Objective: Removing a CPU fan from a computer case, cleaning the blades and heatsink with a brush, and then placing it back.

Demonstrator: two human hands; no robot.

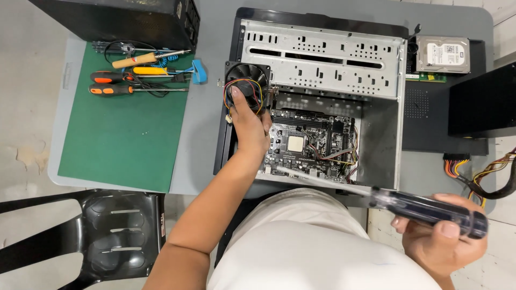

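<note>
- Left hand (251, 126): fingers closed around a black cooler fan (246, 86), lifted at the left edge of the open computer case (387, 145); the fan's coloured wires loop over its frame.
- Right hand (443, 239): wrapped around the dark translucent handle of a long screwdriver (398, 203), low at the right, off the table; the metal shaft runs up-left, its tip ending over the lower edge of the motherboard.
- Computer case: lies on its side on the grey table (207, 123), side panel off, perforated metal drive bay across its upper half.
- Motherboard (309, 142): black, in the lower half of the case, square processor bare in the middle, bundled wires at its right.
- Green mat (123, 145): on the left part of the table; along its top lie orange-handled screwdrivers (110, 89), a wooden-handled tool (141, 59) and a blue coiled lead.
- Hard drive (443, 54): silver, at the table's far right corner, well apart from both hands.
- Black chair (102, 231): plastic, beside the table at the lower left.
- Cable bundle (484, 174): yellow, red and black wires, at the right edge.
</note>
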